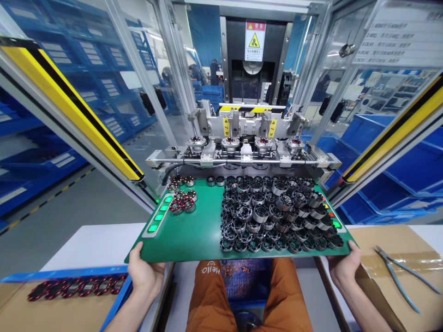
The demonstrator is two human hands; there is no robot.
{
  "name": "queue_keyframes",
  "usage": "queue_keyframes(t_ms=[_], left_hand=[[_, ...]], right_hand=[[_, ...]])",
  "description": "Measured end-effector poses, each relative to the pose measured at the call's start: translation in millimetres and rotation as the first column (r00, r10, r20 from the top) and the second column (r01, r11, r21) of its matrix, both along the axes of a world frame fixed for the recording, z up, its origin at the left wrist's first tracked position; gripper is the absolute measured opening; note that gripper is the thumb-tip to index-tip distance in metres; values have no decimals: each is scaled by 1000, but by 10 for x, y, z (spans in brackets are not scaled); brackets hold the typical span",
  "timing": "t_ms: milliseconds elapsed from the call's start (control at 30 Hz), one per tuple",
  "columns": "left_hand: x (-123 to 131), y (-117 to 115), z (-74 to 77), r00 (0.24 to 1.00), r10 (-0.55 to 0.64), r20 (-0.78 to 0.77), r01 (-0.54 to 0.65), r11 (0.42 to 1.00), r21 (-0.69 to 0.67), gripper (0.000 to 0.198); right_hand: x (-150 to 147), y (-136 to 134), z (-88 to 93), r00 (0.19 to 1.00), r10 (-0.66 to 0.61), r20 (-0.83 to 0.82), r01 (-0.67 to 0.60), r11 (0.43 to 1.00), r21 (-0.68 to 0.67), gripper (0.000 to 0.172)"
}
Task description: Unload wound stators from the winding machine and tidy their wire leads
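Note:
A green board [194, 240] spans the front of the machine. My left hand [147, 272] grips its near left corner, thumb on the top edge and fingers underneath. At the near right corner my right hand [344, 265] holds the board the same way. Stacked on the right of the board are many black-lined stator cores [261, 213] without visible winding. Several stators wound with copper and red wire [188, 204] lie at the left rear. Lit green buttons sit in a left button panel [158, 216], and a right button panel [335, 220] is partly covered by cores.
Behind the board stands a winding machine fixture [245, 147] with several stators seated along it. Yellow-and-black side posts [86, 115] flank the opening. A blue-edged tray [126, 295] with red-wound stators is at lower left; pliers [398, 276] lie on cardboard at right.

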State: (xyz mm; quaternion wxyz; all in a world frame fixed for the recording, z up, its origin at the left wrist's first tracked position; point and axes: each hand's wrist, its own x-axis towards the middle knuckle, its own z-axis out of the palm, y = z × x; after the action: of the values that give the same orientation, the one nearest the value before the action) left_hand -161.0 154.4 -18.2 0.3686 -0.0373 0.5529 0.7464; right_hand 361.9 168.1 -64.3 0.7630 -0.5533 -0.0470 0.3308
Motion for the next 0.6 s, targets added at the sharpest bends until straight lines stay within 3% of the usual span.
queue_keyframes(t_ms=[600], left_hand=[[-5, 20, -3, 999, 36, 22, -36, 999, -3, 14]], right_hand=[[7, 2, -19, 1000, -7, 2, 7, 1000, -7, 26]])
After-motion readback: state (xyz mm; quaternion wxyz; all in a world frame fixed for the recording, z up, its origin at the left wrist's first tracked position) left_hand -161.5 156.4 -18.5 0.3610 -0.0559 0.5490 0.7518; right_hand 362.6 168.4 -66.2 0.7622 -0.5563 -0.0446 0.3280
